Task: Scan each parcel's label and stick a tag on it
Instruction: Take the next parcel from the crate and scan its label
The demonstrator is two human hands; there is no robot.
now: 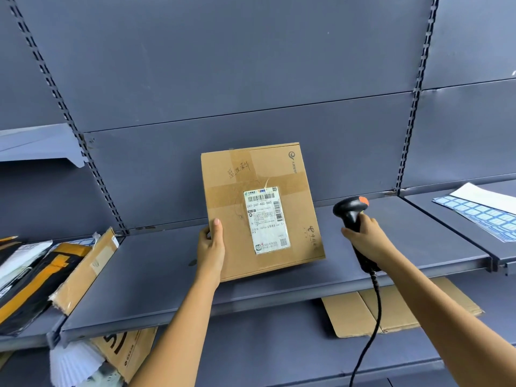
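Parcels: one flat brown cardboard box, tilted up over the grey metal shelf, with one white shipping label facing me
Scanners: one corded black handheld barcode scanner
Left hand: gripping the box's left edge, thumb in front
Right hand: wrapped round the scanner handle, scanner head beside the box
Blue tag sheets: on the right shelf, can't count them

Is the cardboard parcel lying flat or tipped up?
Tipped up: the left hand props the parcel, label facing the camera.

"247-247-A02-060" on parcel label
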